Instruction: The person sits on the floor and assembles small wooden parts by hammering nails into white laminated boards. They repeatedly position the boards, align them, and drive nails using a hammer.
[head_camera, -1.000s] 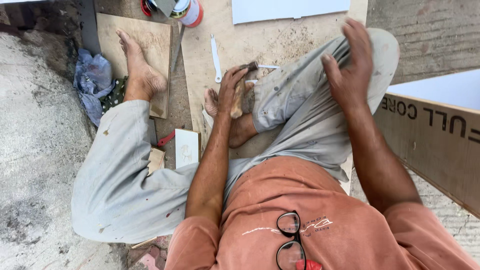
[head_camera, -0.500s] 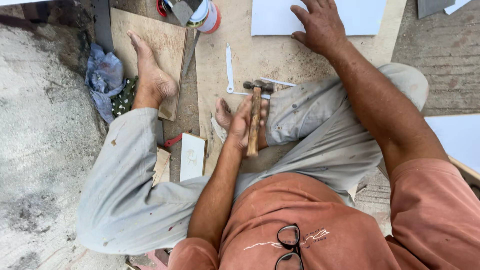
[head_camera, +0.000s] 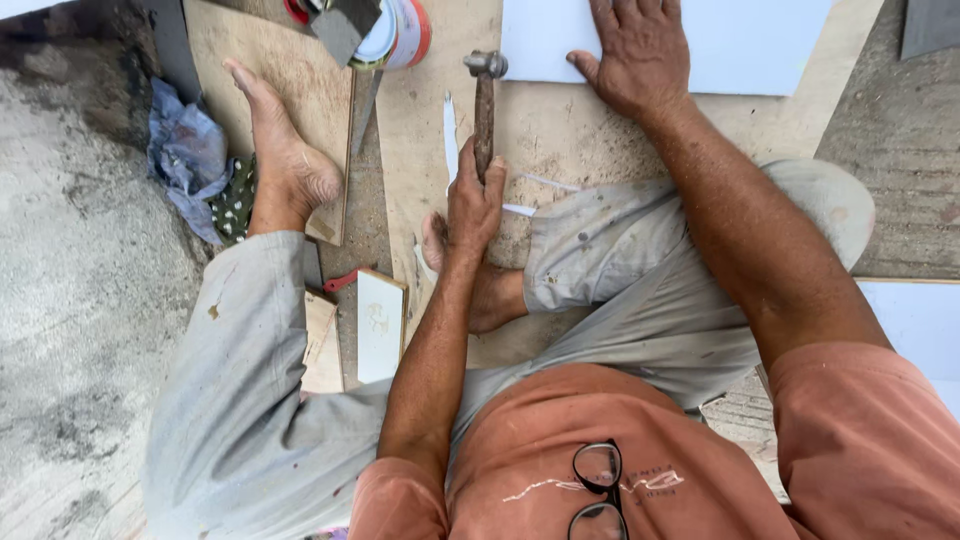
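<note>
I sit on the floor with my legs over a plywood board (head_camera: 430, 130). My left hand (head_camera: 474, 205) grips the wooden handle of a hammer (head_camera: 485, 95), whose metal head points away from me toward a white sheet (head_camera: 730, 45). My right hand (head_camera: 635, 55) lies flat on the near edge of that white sheet, fingers spread. A thin white strip (head_camera: 450, 140) lies on the plywood just left of the hammer handle.
A tin can with a red rim (head_camera: 400, 35) and a dark scraper stand at the top. A crumpled blue cloth (head_camera: 185, 160) lies left of my bare foot (head_camera: 285, 160). A small white block (head_camera: 380, 325) rests between my legs. Rough concrete floor (head_camera: 80, 300) spreads on the left.
My left hand has lifted the hammer from my lap and pushed it forward toward the white sheet. My right hand has settled flat on the sheet's edge.
</note>
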